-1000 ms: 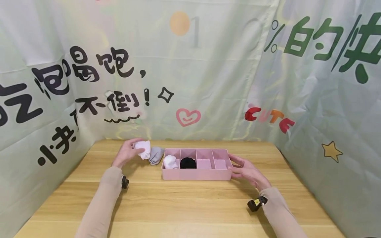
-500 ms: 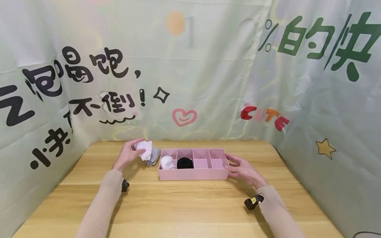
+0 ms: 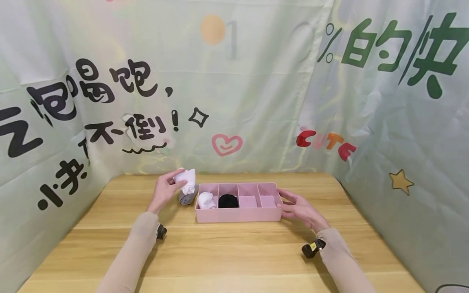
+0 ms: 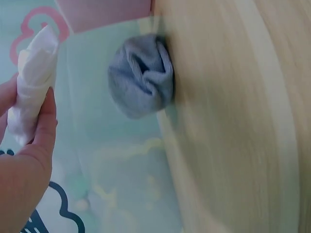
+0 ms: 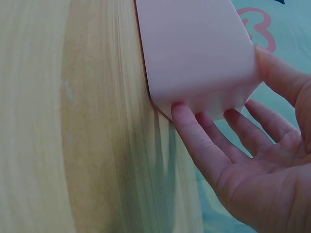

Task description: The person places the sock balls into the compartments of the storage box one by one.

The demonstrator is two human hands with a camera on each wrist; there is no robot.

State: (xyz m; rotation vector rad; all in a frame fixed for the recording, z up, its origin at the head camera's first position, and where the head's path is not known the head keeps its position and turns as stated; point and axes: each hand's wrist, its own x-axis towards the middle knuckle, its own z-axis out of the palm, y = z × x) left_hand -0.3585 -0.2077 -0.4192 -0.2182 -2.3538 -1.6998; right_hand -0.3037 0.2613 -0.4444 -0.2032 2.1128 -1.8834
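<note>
Left hand (image 3: pixel 165 193): pinching the white bundle (image 3: pixel 187 179) between thumb and fingers, up and to the left of the pink box (image 3: pixel 238 215).
White bundle: soft and crumpled, with folds and a pointy tip. It may be a rolled sock, but it is hard to be sure.
Grey bundle (image 4: pixel 141 75): round, soft and wrinkly, just beside the box's left end.
White ball (image 3: pixel 206 200): puffy, sitting in the box's first slot from the left.
Black ball (image 3: pixel 228 201): dark with a round top, in the box's second slot.
Pink box: long and smooth, with four slots in a row, on the wooden table (image 3: pixel 238 256).
Right hand (image 3: pixel 303 209): fingers spread, tips touching the box's right end.
Black writing (image 3: pixel 137 127): 喝饱 and 不倒! on the cloth wall (image 3: pixel 264 110), behind the box to the left.
Grey number (image 3: pixel 233 39): a pale 1, high above the box.
Bright word (image 3: pixel 307 139): CUTE, behind the box to the right.
Green writing (image 3: pixel 393 55): % and 的, much higher than the box, to its right.
</note>
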